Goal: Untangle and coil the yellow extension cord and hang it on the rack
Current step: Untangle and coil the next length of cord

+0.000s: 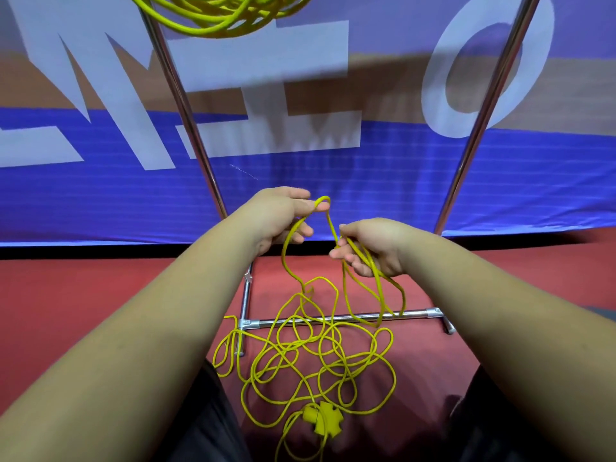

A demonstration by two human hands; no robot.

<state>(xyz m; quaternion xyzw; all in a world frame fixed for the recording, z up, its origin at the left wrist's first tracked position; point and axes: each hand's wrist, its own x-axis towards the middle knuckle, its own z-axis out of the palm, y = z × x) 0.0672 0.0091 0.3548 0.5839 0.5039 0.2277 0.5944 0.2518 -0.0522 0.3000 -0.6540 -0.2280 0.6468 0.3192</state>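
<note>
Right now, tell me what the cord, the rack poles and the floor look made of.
Yellow cord: flexible plastic or rubber jacket, matte; it lies in soft loops. Rack poles: polished metal, probably steel; bright streaks run along the tubes. Floor: red, matte, perhaps rubber or vinyl; hard to tell.

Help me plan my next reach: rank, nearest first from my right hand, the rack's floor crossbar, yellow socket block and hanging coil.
1. Floor crossbar, below the right hand.
2. Socket block, on floor near the legs.
3. Hanging coil, up top left.
</note>
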